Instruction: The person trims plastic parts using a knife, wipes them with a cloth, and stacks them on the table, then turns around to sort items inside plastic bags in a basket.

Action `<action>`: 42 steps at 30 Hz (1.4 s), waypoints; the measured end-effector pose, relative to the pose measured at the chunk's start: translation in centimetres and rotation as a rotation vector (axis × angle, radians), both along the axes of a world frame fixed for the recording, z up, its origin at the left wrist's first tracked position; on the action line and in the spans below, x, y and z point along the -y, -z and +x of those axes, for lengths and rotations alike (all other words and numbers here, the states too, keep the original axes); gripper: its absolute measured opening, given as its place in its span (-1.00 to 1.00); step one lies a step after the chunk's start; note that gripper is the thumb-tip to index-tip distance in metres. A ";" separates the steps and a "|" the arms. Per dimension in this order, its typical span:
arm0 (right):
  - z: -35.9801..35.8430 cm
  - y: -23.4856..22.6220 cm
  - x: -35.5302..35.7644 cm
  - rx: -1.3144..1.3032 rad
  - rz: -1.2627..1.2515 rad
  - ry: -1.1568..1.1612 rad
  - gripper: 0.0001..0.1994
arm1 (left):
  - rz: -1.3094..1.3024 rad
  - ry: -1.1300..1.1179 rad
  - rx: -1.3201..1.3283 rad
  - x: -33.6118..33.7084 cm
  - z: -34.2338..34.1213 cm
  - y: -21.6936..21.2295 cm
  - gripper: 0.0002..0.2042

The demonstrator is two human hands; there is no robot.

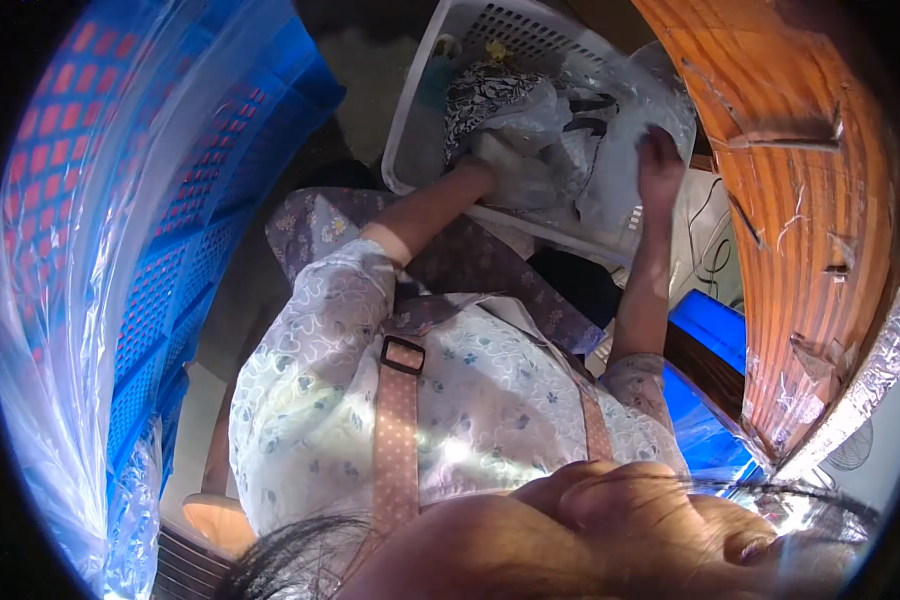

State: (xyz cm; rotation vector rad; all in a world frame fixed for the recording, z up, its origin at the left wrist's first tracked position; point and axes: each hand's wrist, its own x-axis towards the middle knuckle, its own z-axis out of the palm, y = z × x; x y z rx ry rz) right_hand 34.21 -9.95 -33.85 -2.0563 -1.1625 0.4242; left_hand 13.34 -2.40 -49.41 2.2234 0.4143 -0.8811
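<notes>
A pale grey plastic basket [407, 150] with perforated walls stands in front of me. My left hand [480, 176] reaches over its near left side into crumpled clear plastic bags [530, 125]. Its fingers are hidden among the plastic, so what they hold does not show. Over the right part of the basket, my right hand [659, 168] is raised beside a large clear plastic bag [615, 165]. Its fingers are half bent and slightly apart, with nothing visible between them. A black-and-white patterned cloth or bag [480, 98] lies at the basket's left, near a small yellow piece [496, 49].
Stacked blue and red perforated crates [185, 215], partly wrapped in clear film, rise close on my left. A brown wood-grain panel [810, 190] stands close on the right. Below it are a blue object [710, 328] and a dark cable [712, 255]. A round wooden seat [220, 522] shows lower left.
</notes>
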 end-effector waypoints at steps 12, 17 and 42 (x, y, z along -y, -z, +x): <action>-8.8 12.5 2.2 -0.018 -0.417 -0.341 -0.65 | -0.832 -1.100 0.481 -2.0 -2.4 -2.8 -0.50; -10.4 8.3 3.4 -0.118 -0.601 -0.337 -0.64 | -0.691 -1.010 0.736 -0.5 -1.3 1.4 -0.64; -3.5 6.3 -8.0 0.301 -0.725 -0.355 -0.44 | -1.092 -1.217 0.835 -1.9 -9.5 -9.1 -0.90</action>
